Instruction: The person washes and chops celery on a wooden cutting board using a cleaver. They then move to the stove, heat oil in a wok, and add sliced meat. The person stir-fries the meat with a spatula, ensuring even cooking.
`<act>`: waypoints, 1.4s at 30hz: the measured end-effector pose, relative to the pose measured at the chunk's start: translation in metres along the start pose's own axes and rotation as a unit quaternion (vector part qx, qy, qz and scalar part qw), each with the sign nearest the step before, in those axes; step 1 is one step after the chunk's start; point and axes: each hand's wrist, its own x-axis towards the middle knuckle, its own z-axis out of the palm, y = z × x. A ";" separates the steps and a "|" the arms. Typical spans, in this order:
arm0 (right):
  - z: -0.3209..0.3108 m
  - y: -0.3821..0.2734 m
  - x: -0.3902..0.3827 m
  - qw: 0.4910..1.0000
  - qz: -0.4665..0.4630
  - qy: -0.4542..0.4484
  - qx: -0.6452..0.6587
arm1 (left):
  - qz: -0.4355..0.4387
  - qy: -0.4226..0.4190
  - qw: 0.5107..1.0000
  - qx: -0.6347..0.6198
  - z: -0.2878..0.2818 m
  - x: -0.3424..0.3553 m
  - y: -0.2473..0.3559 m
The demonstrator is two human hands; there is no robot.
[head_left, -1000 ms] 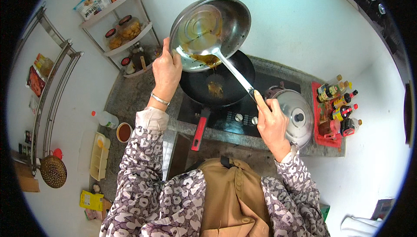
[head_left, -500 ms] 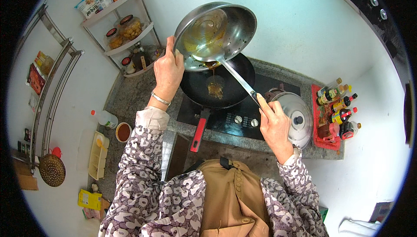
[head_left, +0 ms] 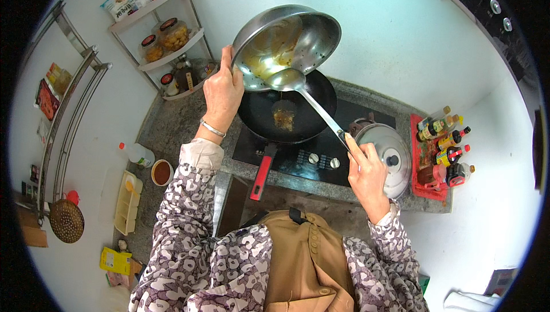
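My left hand (head_left: 222, 95) is closed on the rim of a steel bowl (head_left: 318, 34), which it holds tilted above the stove. Oily yellow-brown liquid coats the bowl's inside. In my right hand (head_left: 366, 177) is the long handle of a steel ladle (head_left: 287, 79), its head at the bowl's lower lip. Below both sits a black frying pan (head_left: 309, 118) with a red-and-black handle (head_left: 261, 178) toward me. A small brown puddle (head_left: 283, 117) lies in the pan's middle. The bowl hides the pan's far left edge.
A lidded pot (head_left: 395, 157) stands right of the pan on the black cooktop (head_left: 321, 160). Sauce bottles fill a red tray (head_left: 421, 189) farther right. Left are a bowl of red-brown sauce (head_left: 162, 173), a white bottle (head_left: 137, 154), a yellow compartment box (head_left: 127, 209) and a corner shelf (head_left: 172, 57) with jars.
The ladle's head has turned and shifted slightly right along the bowl. The stream falling from the bowl has thinned. My right hand has moved slightly down and right.
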 end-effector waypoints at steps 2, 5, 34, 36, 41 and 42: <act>-0.002 0.000 -0.002 1.000 0.003 -0.002 0.002 | 0.011 0.000 1.000 0.013 0.001 0.000 0.000; -0.004 0.000 -0.006 1.000 0.005 -0.004 -0.002 | 0.020 0.006 1.000 0.022 0.002 0.000 -0.003; 0.000 0.011 -0.032 0.987 0.116 -0.034 0.104 | -0.163 -0.015 0.985 -0.061 0.008 -0.014 -0.044; 0.003 0.011 -0.032 0.979 0.147 -0.039 0.136 | -0.184 -0.017 0.981 -0.059 0.010 -0.018 -0.053; 0.022 0.020 -0.033 0.962 0.172 -0.016 0.213 | -0.278 -0.059 0.946 -0.153 -0.001 -0.017 -0.038; 0.026 0.020 -0.034 0.958 0.180 -0.017 0.224 | -0.290 -0.059 0.941 -0.164 -0.001 -0.017 -0.038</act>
